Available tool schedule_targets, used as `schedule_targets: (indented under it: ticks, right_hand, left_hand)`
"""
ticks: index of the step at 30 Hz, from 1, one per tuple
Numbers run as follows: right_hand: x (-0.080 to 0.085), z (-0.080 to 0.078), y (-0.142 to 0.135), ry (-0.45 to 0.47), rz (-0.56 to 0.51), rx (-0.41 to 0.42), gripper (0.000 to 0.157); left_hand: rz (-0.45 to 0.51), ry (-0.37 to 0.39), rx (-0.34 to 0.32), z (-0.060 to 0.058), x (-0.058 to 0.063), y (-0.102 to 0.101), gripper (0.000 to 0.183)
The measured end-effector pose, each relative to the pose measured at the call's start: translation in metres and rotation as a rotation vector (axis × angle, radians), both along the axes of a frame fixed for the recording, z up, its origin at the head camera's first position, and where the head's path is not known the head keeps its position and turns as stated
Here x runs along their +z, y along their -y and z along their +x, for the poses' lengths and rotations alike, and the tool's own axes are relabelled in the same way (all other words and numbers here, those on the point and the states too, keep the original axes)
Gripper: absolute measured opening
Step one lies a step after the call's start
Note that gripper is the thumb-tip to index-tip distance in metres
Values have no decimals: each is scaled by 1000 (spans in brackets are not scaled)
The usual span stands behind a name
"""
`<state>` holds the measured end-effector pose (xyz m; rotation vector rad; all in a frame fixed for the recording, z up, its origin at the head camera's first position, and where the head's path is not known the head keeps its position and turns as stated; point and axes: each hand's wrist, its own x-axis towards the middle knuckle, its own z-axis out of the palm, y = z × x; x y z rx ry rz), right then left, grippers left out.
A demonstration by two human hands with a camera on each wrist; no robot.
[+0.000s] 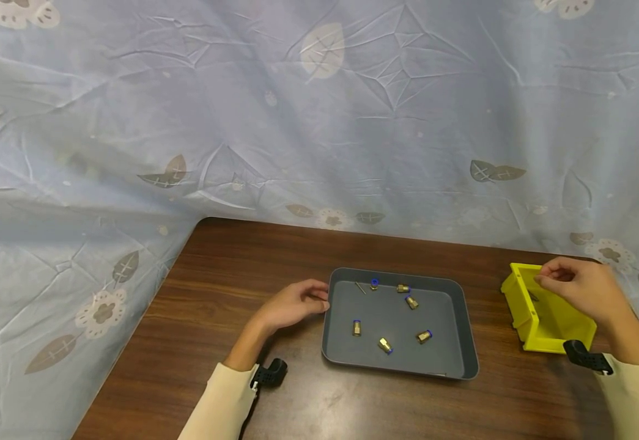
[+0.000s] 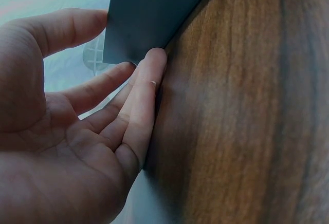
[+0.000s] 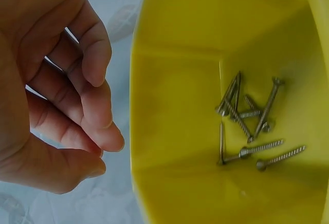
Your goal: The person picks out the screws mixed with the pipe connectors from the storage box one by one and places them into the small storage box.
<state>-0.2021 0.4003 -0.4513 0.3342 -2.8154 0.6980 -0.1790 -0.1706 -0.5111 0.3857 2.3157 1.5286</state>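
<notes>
My left hand (image 1: 295, 304) rests against the left side of a grey tray (image 1: 332, 360), its thumb and fingertips touching the outer wall (image 2: 149, 18) with relaxed fingers. Inside the tray lie several brass fittings with blue collars, one of them a fitting (image 1: 385, 345) near the front. A screw (image 1: 360, 287) lies toward the tray's back left. Over the yellow bin (image 1: 531, 330) hovers my right hand (image 1: 583, 284), fingers loosely bent and nothing visible between them. Several screws (image 3: 270, 147) lie in the bin in the right wrist view.
The brown wooden table (image 1: 231, 256) carries the tray and, to its right, the bin. A patterned cloth (image 1: 275, 122) hangs behind the table and down its left side. A thin piece (image 1: 436, 374) lies along the tray's front wall.
</notes>
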Motion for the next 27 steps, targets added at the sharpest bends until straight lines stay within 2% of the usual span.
schedule_targets:
  ticks: [8,27]
  right_hand:
    - [0,1,13,-20,-37,45,6]
    - [-4,-1,51,-7,-37,156,11]
  left_hand:
    - [-3,20,13,1,1,0,53]
    - [5,19,4,1,2,-1,53]
